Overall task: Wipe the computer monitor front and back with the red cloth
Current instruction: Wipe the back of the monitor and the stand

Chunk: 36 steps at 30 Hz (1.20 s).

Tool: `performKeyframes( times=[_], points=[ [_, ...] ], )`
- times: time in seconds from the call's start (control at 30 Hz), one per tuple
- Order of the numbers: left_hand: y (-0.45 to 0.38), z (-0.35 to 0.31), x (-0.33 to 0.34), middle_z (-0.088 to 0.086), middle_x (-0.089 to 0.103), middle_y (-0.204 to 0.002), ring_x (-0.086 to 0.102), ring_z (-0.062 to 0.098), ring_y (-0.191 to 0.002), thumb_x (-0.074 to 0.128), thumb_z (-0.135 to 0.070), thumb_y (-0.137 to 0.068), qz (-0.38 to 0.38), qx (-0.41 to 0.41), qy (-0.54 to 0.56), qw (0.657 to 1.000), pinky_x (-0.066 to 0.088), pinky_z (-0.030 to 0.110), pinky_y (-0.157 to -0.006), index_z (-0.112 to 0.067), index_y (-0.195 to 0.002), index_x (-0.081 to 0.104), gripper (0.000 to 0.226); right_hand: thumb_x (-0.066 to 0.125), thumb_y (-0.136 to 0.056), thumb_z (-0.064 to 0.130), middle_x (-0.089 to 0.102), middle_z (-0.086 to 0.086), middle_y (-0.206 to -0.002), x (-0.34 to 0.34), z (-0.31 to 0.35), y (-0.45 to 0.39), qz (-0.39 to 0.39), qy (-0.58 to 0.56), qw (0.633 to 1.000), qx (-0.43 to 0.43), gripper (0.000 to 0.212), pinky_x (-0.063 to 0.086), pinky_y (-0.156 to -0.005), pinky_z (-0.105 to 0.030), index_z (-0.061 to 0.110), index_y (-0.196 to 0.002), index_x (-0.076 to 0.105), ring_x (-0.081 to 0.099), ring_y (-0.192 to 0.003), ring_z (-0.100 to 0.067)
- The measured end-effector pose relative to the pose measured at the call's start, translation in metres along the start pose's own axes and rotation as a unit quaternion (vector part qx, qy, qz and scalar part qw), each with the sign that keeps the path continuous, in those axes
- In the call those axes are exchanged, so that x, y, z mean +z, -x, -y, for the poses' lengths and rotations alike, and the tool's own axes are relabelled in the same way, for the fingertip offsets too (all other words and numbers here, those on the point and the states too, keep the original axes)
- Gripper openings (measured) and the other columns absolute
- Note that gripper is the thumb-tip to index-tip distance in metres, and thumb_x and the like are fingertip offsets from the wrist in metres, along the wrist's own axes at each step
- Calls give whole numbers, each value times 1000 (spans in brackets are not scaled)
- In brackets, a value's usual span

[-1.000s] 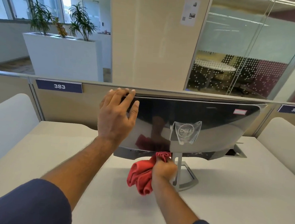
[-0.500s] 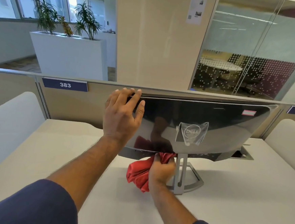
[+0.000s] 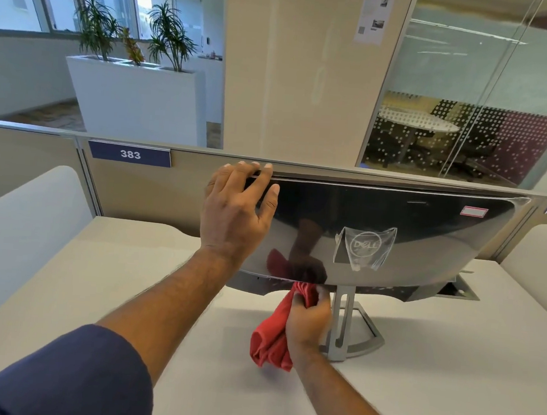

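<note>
1. The computer monitor (image 3: 394, 236) is standing on the white table (image 3: 446, 401) with its glossy black back facing the camera, a clear film patch lying over the logo at its middle.
2. The left hand (image 3: 235, 214) is resting on the upper left corner of the monitor's back, palm flat against the panel, fingers (image 3: 252, 169) curling over the top edge; its grip is lying open on the panel rather than clasping anything.
3. The right hand (image 3: 307, 321) is closing its grip around the red cloth (image 3: 271, 338), bunching it in the fist.
4. The top of the cloth is touching the monitor's lower edge, just left of the silver stand (image 3: 343, 324); the rest is hanging down from the fist toward the table.
5. The cloth and the right hand are showing as a dark reflection in the glossy back above them.
6. A partition with a blue "383" label (image 3: 129, 154) is standing behind the monitor.
</note>
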<state>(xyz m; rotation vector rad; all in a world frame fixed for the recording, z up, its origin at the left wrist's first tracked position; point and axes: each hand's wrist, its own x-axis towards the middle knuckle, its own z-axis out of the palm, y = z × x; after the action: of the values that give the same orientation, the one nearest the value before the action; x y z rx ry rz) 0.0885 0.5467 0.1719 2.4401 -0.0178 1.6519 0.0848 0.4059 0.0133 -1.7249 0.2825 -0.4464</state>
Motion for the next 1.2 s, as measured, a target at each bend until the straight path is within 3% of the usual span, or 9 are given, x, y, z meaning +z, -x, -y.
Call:
performKeyframes(
  times=[0.3, 0.47, 0.53, 0.7, 0.8, 0.9, 0.97, 1.1, 1.2],
  points=[
    [0, -1, 0, 6, 65, -119, 56, 23, -112, 50, -39, -99, 0, -2, 4, 1000, 46, 40, -97, -13, -126, 65, 40, 63, -92, 9, 65, 4, -108, 5, -19, 3, 196, 63, 978, -44, 31, 45, -93, -22, 13, -122, 66, 59, -102, -14],
    [-1, -3, -2, 6, 65, -118, 56, 23, -111, 53, -36, -98, -4, -2, 7, 1000, 45, 39, -99, -13, -125, 65, 38, 59, -93, 7, 67, -2, -94, 7, -10, 3, -10, -11, 999, 38, 24, 49, -89, -34, 6, -116, 67, 62, -94, -22],
    [-1, -3, -2, 6, 65, -118, 56, 23, -112, 53, -36, -98, -2, -4, 7, 1000, 45, 39, -99, -13, -125, 65, 37, 59, -93, 7, 66, 1, -88, 17, 3, 9, -20, -54, 996, 70, 16, 47, -87, -33, 11, -104, 69, 61, -88, -19],
    [-2, -2, -1, 6, 65, -120, 56, 23, -112, 52, -37, -98, 10, -12, 7, 1000, 46, 38, -98, -13, -126, 65, 39, 55, -96, 7, 60, 9, -101, 19, -5, 31, 183, 27, 983, 2, 25, 40, -91, -17, 13, -117, 66, 54, -95, -10],
    [-2, -1, -1, 6, 65, -119, 56, 23, -112, 52, -36, -98, 8, -4, 5, 1000, 47, 37, -97, -13, -125, 66, 38, 54, -93, 6, 68, 4, -94, 7, -25, 21, 258, 127, 958, -11, 26, 48, -69, -7, 12, -112, 71, 60, -79, -8],
    [-1, -2, -1, 6, 66, -118, 56, 23, -112, 52, -34, -98, -1, -2, 3, 1000, 46, 37, -97, -13, -124, 66, 37, 57, -93, 9, 70, 0, -91, 0, -24, 12, 121, 83, 989, 19, 25, 57, -79, -32, 9, -114, 70, 64, -83, -18],
    [-1, -2, -1, 6, 65, -118, 56, 23, -112, 51, -33, -99, 1, -2, 5, 1000, 46, 38, -97, -13, -125, 66, 36, 58, -93, 8, 67, -6, -102, 1, -15, 10, 47, 54, 997, 5, 23, 51, -91, -35, 8, -115, 66, 61, -95, -22],
    [-2, -2, -1, 6, 65, -118, 55, 23, -111, 48, -33, -100, 11, -11, 12, 1000, 47, 38, -95, -13, -126, 65, 37, 55, -95, 8, 59, 0, -112, 11, -10, 23, 198, 61, 978, -27, 26, 45, -99, -28, 10, -120, 62, 55, -103, -16],
    [-2, 0, -2, 5, 64, -119, 55, 23, -112, 47, -33, -100, 21, -9, 10, 1000, 47, 37, -95, -13, -128, 64, 38, 50, -94, 3, 61, 1, -107, 5, -21, 21, 276, 106, 954, -44, 33, 46, -88, -14, 13, -121, 64, 56, -101, -16]
  ],
)
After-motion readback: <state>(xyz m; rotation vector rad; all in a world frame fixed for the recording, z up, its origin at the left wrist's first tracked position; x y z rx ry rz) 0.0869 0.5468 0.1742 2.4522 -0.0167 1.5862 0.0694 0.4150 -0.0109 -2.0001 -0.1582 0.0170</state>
